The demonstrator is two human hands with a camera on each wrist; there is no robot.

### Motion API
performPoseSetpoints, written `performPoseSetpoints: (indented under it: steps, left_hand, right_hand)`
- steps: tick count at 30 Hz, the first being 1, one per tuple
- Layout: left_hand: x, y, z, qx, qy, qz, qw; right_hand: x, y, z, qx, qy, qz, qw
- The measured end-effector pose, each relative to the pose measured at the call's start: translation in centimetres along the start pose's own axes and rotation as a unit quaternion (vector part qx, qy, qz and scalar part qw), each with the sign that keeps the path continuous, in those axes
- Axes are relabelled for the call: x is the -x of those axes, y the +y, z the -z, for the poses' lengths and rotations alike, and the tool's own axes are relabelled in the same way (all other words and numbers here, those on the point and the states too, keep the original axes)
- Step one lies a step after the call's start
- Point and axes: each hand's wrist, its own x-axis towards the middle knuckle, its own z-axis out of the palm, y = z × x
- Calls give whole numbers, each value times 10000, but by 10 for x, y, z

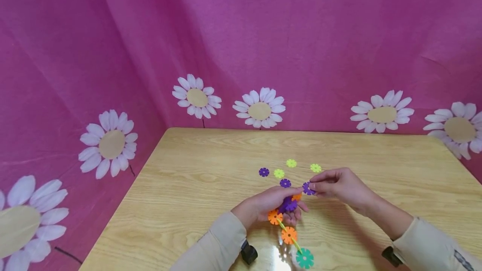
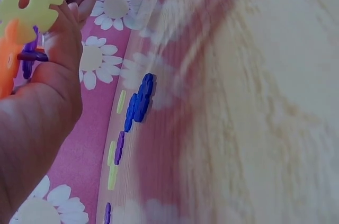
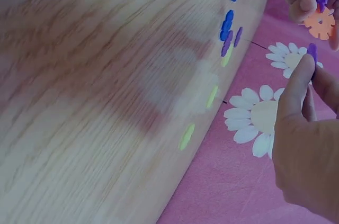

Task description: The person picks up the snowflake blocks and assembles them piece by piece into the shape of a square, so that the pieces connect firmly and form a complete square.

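Note:
A chain of interlocked notched plastic discs is held in my left hand (image 1: 263, 204). Below that hand hang an orange disc (image 1: 289, 235) and a green disc (image 1: 304, 258), joined by yellow discs seen edge-on. Purple discs (image 1: 290, 205) sit by the palm, partly covered by the fingers. Between thumb and fingertips, my right hand (image 1: 348, 189) pinches a single purple disc (image 1: 308, 188), close to the left thumb. The left wrist view shows a yellow disc (image 2: 37, 1) of the chain slotted to an orange disc (image 2: 8, 65).
Beyond the hands, loose discs lie on the wooden table (image 1: 211, 170): yellow ones (image 1: 291, 163) and purple ones (image 1: 264, 172). Blue discs (image 2: 143, 99) appear in the wrist views. A pink cloth (image 1: 301, 53) with printed daisies hangs behind the table and along its left.

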Motion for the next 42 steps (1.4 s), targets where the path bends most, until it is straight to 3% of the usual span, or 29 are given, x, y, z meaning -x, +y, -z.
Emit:
performPoseSetpoints:
  steps: [7,18,24,29,42]
  left_hand:
    - [0,0,0,-113,-108,48,9999]
    - [1,0,-1,-366,-462,-224,9980]
    - [1,0,-1,-361,-500,-278,9977]
    - [-1,-1,0,-262,-715,-271,9967]
    - [-4,0,1,-344,-868,-230,9954]
  right_hand:
    - [2,-2,0,-139,-315,-124,9993]
    - [4,0,4,-458,-629,-288,9966]
    - [4,-1,3,-486,-454,-285,9974]
    - [4,-1,3,-492,-386,-294,9976]
    - [3,-2,3,-64,-260,-45,9996]
